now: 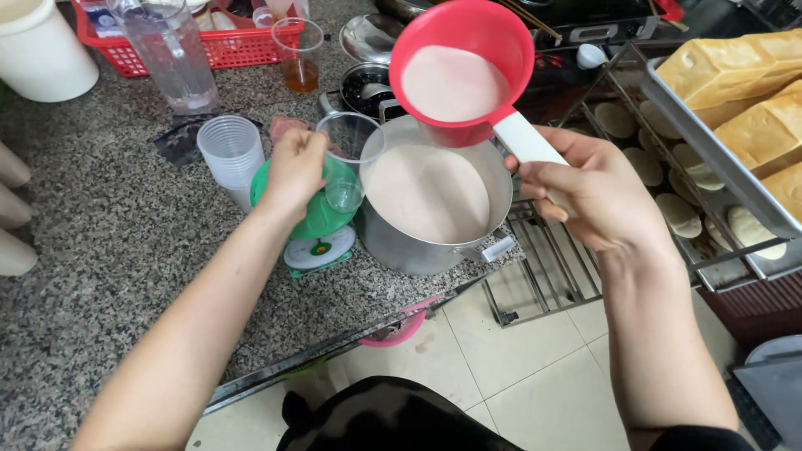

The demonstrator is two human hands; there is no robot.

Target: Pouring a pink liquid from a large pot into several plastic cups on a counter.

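Observation:
My right hand [589,188] grips the white handle of a red ladle [461,71] filled with a pinkish-brown liquid, held above a metal pot [434,205] of the same liquid. My left hand [294,167] holds a clear plastic cup [348,163] at the pot's left rim, over a green kitchen scale [316,230]. The cup looks empty and tilts slightly toward the pot.
A stack of clear cups [231,154], a clear pitcher [171,54], a glass with amber liquid [299,54] and a red basket [225,46] stand on the granite counter [109,242]. Bread loaves [743,92] and flat buns [677,213] sit on trays to the right. A wire rack [547,271] juts past the pot.

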